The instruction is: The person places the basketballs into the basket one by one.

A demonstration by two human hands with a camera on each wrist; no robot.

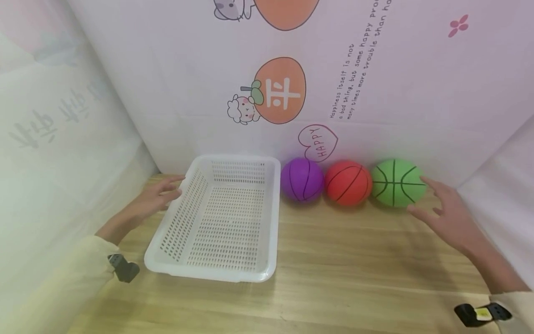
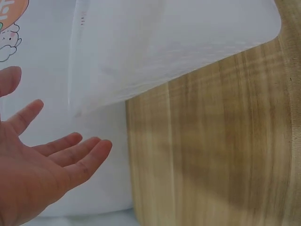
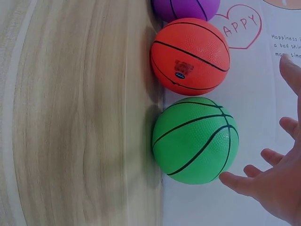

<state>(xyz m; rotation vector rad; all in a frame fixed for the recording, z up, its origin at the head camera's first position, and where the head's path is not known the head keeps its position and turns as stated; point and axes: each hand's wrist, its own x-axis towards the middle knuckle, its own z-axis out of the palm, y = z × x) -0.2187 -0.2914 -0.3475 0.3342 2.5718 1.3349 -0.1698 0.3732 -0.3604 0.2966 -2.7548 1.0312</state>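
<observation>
A white plastic basket [image 1: 273, 222] with slotted walls stands on the wooden table, nothing lying in it. My left hand [image 1: 160, 192] is at its left side, fingers spread and loosely bent, holding nothing; the left wrist view shows the hand [image 2: 51, 165] apart from the basket wall [image 2: 178, 42]. To the basket's right sit a purple ball [image 1: 302, 180], a red ball [image 1: 348, 183] and a green ball [image 1: 398, 183] in a row. Beside the green ball is my right hand [image 1: 444, 215], fingers spread; whether a fingertip touches the ball I cannot tell.
A white printed sheet [image 1: 187, 83] rises behind the basket and balls, and more white sheeting [image 1: 50, 185] hangs at the left and right. The wooden tabletop [image 1: 333, 278] stretches in front of the balls.
</observation>
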